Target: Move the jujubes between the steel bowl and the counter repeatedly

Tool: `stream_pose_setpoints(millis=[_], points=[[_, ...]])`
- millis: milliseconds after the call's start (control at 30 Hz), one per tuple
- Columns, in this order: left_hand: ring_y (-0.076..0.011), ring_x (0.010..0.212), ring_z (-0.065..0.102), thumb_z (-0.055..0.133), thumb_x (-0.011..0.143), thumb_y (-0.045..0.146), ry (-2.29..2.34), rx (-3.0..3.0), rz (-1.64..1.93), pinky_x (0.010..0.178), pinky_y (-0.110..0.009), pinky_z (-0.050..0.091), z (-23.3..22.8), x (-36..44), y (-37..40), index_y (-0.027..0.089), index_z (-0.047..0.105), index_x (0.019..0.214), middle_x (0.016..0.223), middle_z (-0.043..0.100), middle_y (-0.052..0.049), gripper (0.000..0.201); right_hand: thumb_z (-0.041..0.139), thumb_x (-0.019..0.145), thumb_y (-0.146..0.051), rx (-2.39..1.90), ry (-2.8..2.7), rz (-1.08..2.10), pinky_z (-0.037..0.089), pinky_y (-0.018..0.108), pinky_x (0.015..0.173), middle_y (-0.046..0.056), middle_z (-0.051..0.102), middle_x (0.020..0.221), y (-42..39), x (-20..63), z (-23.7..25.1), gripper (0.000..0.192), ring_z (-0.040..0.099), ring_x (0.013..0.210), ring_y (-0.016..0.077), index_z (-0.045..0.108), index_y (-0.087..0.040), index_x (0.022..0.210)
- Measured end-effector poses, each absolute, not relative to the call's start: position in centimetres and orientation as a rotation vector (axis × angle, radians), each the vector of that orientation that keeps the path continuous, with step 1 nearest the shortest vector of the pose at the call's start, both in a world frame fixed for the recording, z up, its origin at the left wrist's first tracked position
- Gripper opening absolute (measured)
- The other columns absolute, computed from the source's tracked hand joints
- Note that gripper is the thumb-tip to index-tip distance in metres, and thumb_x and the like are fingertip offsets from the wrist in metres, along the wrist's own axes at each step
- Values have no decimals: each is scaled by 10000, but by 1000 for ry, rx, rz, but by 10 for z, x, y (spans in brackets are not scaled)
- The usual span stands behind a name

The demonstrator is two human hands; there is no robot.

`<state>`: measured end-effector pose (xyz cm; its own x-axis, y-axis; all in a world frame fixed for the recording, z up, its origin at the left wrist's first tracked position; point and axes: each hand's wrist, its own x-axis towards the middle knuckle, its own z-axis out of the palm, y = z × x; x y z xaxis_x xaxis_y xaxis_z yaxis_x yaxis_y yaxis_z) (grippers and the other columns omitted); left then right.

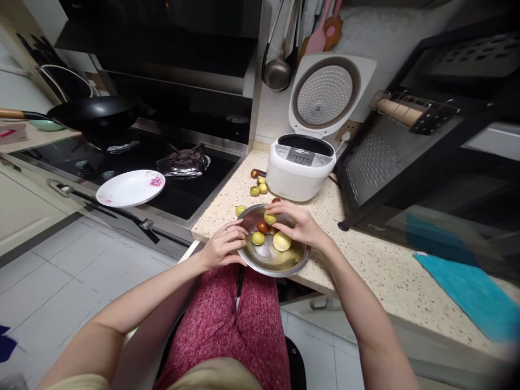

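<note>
A round steel bowl (pixel 268 265) sits at the counter's front edge, over my lap. My left hand (pixel 225 244) grips its left rim, thumb below and fingers on top. Inside lie small round fruits that look like jujubes: a yellow-green one (pixel 258 238), a red-brown one (pixel 262 227) and a paler yellow one (pixel 281 241). My right hand (pixel 298 222) reaches over the bowl's far rim, its thumb and fingers closed on a yellow-green jujube (pixel 270 218). Behind the bowl, several more jujubes (pixel 254 190) rest on the counter.
A white rice cooker (pixel 300 173) stands with its lid up behind the bowl. To the left, a flowered plate (pixel 130 189) overhangs the black stove (pixel 195 195), with a wok (pixel 97 114) beyond. At right are a dark oven-like appliance (pixel 406 179) and a turquoise cloth (pixel 467 292).
</note>
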<state>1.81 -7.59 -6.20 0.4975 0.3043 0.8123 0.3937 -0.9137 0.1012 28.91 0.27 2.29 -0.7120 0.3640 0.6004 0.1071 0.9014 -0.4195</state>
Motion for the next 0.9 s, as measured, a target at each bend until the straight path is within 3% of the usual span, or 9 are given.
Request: stream_pose_setpoints(millis=[267, 433, 633, 900], points=[[-244, 1016, 726, 627, 974, 549, -710, -2604, -1390, 1093, -545, 545, -60, 16, -75, 119, 684, 1024, 941, 730, -116, 437, 683, 967, -245, -362, -2544, 623, 539, 439, 1009, 72, 709, 1216, -2, 289, 24, 269, 660, 1145, 249, 641, -247, 1232], [-244, 1029, 718, 639, 975, 536, -722, -2638, -1399, 1112, -552, 526, -61, 16, -75, 143, 696, 1050, 949, 729, -102, 404, 720, 949, -289, -366, -2652, 627, 527, 434, 981, 74, 691, 1166, -3, 285, 18, 189, 639, 1104, 252, 669, -231, 1121], [-242, 1023, 713, 641, 973, 540, -745, -2650, -1426, 1130, -552, 507, -63, 17, -75, 149, 701, 1038, 950, 723, -96, 401, 856, 832, -347, -430, -2768, 508, 515, 420, 920, 75, 692, 1082, -4, 283, 15, 333, 606, 1032, 259, 703, -203, 1090], [-257, 1074, 704, 646, 972, 537, -757, -2669, -1471, 1135, -562, 493, -66, 17, -74, 156, 697, 1062, 970, 725, -98, 395, 867, 820, -368, -456, -2848, 524, 470, 457, 1017, 69, 707, 1101, -3, 283, 13, 357, 602, 1080, 260, 737, -218, 1117]])
